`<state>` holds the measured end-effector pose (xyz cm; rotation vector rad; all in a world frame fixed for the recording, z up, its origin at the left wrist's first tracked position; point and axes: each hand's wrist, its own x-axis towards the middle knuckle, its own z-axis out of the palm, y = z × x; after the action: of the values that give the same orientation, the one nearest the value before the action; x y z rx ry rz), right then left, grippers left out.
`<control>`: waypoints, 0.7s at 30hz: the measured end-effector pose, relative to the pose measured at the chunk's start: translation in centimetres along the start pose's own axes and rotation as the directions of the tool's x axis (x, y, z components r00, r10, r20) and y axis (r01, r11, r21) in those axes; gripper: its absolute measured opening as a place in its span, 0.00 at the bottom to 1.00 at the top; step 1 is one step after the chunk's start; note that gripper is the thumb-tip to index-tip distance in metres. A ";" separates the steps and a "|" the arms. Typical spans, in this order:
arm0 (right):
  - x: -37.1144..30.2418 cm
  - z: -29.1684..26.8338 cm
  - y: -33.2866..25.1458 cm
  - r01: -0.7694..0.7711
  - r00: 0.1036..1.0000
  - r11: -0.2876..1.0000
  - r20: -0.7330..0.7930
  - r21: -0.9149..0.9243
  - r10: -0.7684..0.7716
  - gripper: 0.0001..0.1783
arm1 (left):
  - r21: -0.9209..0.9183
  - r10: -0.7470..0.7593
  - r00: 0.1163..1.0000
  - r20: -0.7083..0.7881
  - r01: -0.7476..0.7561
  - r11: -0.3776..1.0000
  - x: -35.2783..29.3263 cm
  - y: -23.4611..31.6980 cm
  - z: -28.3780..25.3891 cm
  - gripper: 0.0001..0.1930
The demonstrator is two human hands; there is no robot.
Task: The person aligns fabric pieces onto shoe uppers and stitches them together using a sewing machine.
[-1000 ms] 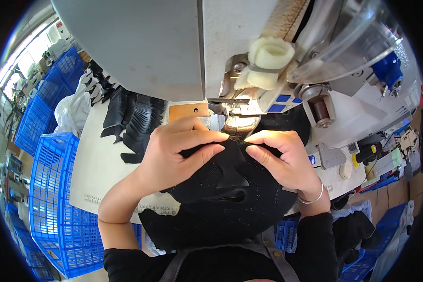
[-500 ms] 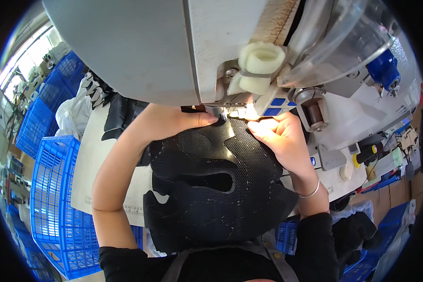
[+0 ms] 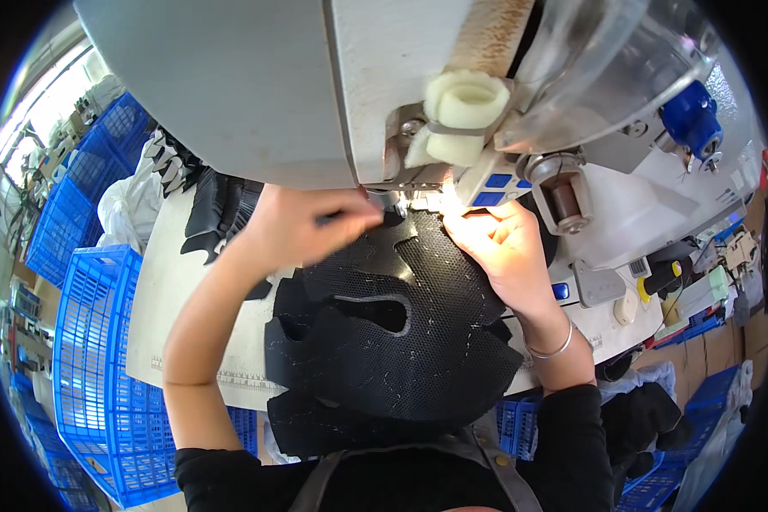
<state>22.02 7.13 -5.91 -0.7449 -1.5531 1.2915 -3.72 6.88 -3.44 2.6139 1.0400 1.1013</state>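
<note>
A black piece of perforated fabric (image 3: 444,341) with an oval opening drapes from the sewing machine (image 3: 239,94) down toward my lap. Its far edge lies under the lit needle area. At that edge, my right hand (image 3: 503,252) pinches the fabric between thumb and bent fingers, just right of the needle. My left hand (image 3: 307,226) is smeared by motion over the fabric's upper left part, close to the needle; whether its fingers grip anything does not show clearly.
The machine head hangs low over both hands. A brown thread spool (image 3: 565,203) stands right of the needle. Black cut pieces (image 3: 218,213) lie on the worktable (image 3: 166,299) at the left, beside a blue crate (image 3: 102,367). More crates and bagged material stand around.
My left hand has come off the fabric's edge and shifted slightly left, now blurred. The fabric has turned a little and its oval opening has moved left and up. My right hand keeps its pinch.
</note>
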 end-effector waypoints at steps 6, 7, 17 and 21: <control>-0.5 0.5 -0.9 0.070 0.976 0.888 -0.153 -0.454 -0.156 0.18 | 0.491 0.269 0.959 -0.089 -0.192 0.850 -3.5 3.6 2.7 0.16; -0.2 0.1 -0.3 0.104 0.970 0.878 -0.146 -0.468 -0.193 0.19 | 0.634 0.326 0.941 -0.093 -0.196 0.748 -3.6 3.8 2.8 0.15; 1.1 -2.1 0.5 -0.052 0.986 0.980 -0.167 -0.193 0.019 0.23 | 0.677 0.297 0.951 0.085 -0.274 0.684 -1.9 6.5 0.5 0.11; 1.2 -3.5 0.9 -0.084 0.983 0.982 0.146 -0.167 0.109 0.33 | 0.688 0.295 0.951 0.094 -0.276 0.671 -1.9 6.6 0.6 0.11</control>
<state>24.73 9.75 -6.45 -0.8469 -1.7803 1.3324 -0.69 0.77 -2.70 3.4772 1.2767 0.9052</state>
